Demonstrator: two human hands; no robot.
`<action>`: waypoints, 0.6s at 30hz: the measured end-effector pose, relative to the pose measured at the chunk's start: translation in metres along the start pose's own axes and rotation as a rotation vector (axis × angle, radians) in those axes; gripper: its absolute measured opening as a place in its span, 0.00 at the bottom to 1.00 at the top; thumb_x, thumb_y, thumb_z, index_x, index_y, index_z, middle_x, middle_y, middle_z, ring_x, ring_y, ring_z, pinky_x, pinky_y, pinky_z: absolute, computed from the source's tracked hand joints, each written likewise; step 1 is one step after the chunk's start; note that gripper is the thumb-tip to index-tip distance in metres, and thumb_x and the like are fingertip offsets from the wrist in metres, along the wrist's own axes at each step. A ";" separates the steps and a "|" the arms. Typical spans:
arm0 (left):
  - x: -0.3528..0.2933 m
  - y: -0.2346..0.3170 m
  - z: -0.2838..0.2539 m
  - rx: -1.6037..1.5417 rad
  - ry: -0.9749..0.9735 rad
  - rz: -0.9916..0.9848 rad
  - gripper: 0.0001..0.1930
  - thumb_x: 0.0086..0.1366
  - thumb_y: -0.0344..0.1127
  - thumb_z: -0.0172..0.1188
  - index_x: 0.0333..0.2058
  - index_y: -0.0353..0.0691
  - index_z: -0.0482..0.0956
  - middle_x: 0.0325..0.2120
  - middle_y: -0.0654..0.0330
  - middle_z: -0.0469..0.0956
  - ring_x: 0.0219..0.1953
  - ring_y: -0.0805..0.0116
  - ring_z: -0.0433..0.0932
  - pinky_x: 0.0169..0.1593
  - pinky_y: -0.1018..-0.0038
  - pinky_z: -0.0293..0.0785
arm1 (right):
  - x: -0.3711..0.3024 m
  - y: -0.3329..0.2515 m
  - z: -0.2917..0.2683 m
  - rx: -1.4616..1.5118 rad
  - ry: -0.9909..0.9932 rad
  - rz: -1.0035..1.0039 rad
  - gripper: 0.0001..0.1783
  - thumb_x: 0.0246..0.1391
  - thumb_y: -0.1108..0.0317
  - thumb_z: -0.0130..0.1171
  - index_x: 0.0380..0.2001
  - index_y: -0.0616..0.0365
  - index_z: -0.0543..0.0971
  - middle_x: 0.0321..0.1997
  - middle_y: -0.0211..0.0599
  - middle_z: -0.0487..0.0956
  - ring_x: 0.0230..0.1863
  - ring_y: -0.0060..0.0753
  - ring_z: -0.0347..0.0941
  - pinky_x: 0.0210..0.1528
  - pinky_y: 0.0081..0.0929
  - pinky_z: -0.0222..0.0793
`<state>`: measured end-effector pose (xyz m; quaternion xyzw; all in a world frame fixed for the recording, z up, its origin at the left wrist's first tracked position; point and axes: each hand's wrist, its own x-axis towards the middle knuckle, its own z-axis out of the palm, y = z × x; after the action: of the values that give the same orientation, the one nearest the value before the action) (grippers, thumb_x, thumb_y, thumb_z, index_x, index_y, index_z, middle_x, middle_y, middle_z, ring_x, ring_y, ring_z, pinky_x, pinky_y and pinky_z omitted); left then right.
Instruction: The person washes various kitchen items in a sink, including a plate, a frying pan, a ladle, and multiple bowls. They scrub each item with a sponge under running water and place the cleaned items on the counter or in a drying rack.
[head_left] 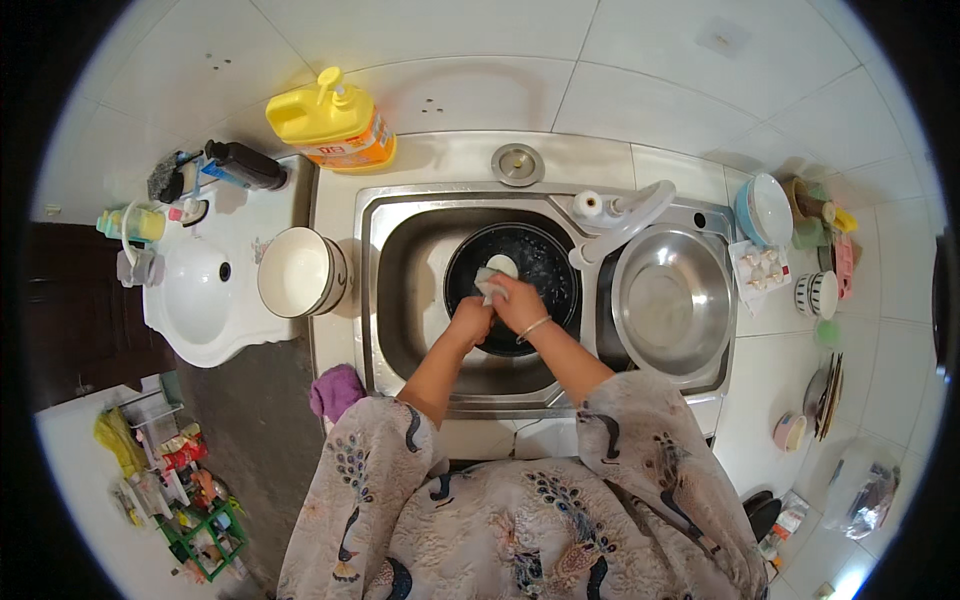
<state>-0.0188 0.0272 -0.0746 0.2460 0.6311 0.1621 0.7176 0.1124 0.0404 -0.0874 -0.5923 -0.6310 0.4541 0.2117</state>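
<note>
Steel sink (400, 300) holds a black pan (545, 262). Left hand (468, 322) is closed on the pan's near rim; right hand (518, 303), just beside it, presses a pale cloth (492, 280) inside the pan.

Two hands, left hand (470, 320) and right hand (518, 303), scrub a black pan (545, 262) with a white cloth (492, 283) in a steel sink (400, 290).
</note>
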 end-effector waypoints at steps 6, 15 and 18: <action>-0.059 -0.006 -0.021 -0.066 -0.155 -0.060 0.05 0.63 0.35 0.45 0.30 0.42 0.68 0.13 0.67 0.63 0.10 0.80 0.56 0.11 0.81 0.46 | 0.035 0.039 -0.023 -0.130 0.284 0.069 0.11 0.42 0.67 0.56 0.32 0.59 0.73 0.29 0.50 0.76 0.33 0.51 0.73 0.35 0.36 0.69; -0.074 -0.019 -0.011 0.008 -0.147 0.036 0.06 0.63 0.36 0.46 0.33 0.42 0.69 0.14 0.68 0.63 0.11 0.80 0.57 0.12 0.82 0.49 | 0.020 -0.008 -0.012 -0.275 0.160 0.098 0.14 0.47 0.56 0.54 0.31 0.55 0.70 0.26 0.48 0.76 0.31 0.54 0.72 0.33 0.46 0.67; -0.093 -0.027 -0.018 -0.104 -0.140 0.013 0.08 0.64 0.37 0.45 0.37 0.43 0.71 0.14 0.69 0.62 0.11 0.81 0.55 0.13 0.82 0.48 | 0.030 0.011 -0.041 -0.171 0.241 0.033 0.14 0.47 0.56 0.55 0.26 0.57 0.71 0.24 0.48 0.76 0.30 0.54 0.72 0.32 0.44 0.67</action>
<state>-0.0523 -0.0429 -0.0139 0.2232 0.5685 0.1820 0.7706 0.1451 0.0802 -0.0837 -0.6688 -0.6273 0.3278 0.2274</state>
